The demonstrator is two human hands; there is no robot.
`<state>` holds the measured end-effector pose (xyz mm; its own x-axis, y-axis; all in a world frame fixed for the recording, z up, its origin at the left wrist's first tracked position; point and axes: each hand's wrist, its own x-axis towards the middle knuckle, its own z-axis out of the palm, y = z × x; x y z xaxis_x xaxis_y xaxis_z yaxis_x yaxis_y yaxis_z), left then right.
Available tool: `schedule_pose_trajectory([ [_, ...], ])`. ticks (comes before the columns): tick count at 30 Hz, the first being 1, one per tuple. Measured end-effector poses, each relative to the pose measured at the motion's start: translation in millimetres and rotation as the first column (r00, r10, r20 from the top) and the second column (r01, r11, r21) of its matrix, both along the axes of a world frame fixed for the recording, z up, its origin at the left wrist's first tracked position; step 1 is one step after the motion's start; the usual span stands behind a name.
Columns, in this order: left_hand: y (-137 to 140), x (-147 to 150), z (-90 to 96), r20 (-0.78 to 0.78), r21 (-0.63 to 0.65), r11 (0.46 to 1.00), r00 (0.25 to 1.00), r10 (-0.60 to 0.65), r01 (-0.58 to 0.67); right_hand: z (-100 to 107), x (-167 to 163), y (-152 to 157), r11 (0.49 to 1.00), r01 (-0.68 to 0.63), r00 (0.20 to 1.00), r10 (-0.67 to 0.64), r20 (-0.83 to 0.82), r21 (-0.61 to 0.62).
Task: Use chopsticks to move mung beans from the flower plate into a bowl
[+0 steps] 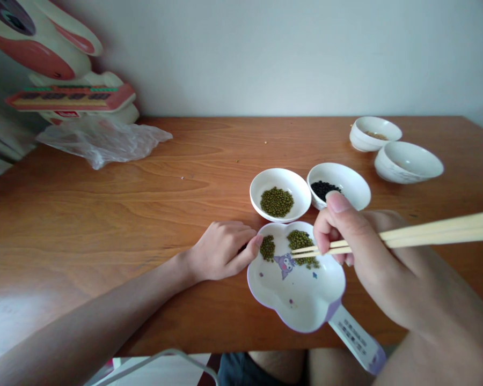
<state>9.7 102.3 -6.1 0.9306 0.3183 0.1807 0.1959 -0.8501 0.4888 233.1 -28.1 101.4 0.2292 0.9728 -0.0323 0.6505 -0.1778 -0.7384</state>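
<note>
My right hand (362, 241) is closed around a pair of light wooden chopsticks (438, 229). Their tips, close together, reach the mung beans (300, 241) in a flower-shaped white dish (301, 308) with a purple rim and a handle. A smaller heap of mung beans lies at the dish's left lobe, beside a purple cartoon print (285, 265). With fingers curled, my left hand (227, 249) grips the dish's left rim by the thumb. Just behind the dish stand a white bowl (257, 190) of mung beans and a white bowl (358, 187) of black beans, partly hidden by my right hand.
Two more white bowls, a farther one (360, 140) and a nearer one (402, 170), stand at the back right, with some light-coloured contents. A clear plastic bag (108, 142) and a toy figure with a keyboard (72, 99) are at the back left. The wooden table's (177, 340) front edge is near my legs.
</note>
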Motion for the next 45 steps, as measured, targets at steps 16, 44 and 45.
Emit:
schedule_pose_trajectory([
  [16,1.2,1.4,0.5,-0.002,-0.038,0.999,1.0,-0.006,0.006,-1.8,-0.9,7.9,0.997,-0.062,0.998,0.061,0.027,0.049],
  [44,0.6,-0.5,-0.5,-0.028,-0.049,0.999,1.0,0.0,-0.001,-6.9,-0.1,8.4,0.996,-0.084,0.996,0.084,-0.008,0.035],
  [45,0.8,-0.2,-0.7,-0.028,-0.05,0.999,1.0,0.0,-0.001,-7.2,0.0,8.6,0.996,-0.083,0.996,0.084,-0.008,0.033],
])
